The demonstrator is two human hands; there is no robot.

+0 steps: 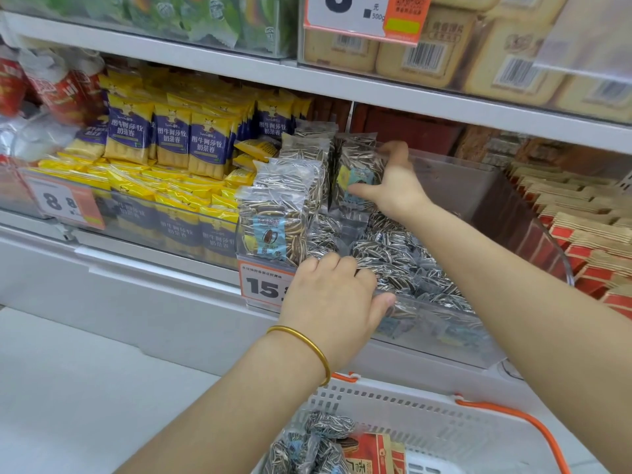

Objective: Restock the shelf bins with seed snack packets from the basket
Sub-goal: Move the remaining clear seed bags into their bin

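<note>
A clear plastic shelf bin holds striped sunflower seed packets; some stand upright on its left side, others lie loose in the bottom. My right hand reaches deep into the bin and grips an upright seed packet with a blue label. My left hand, with a gold bangle on the wrist, curls over the bin's front edge, fingers closed on loose packets there. Below, a white basket with orange handles holds more seed packets and a red packet.
Yellow and blue snack packs fill the bin to the left. Red and tan packets fill the bin to the right. An orange price tag hangs on the seed bin's front. A shelf board runs just above.
</note>
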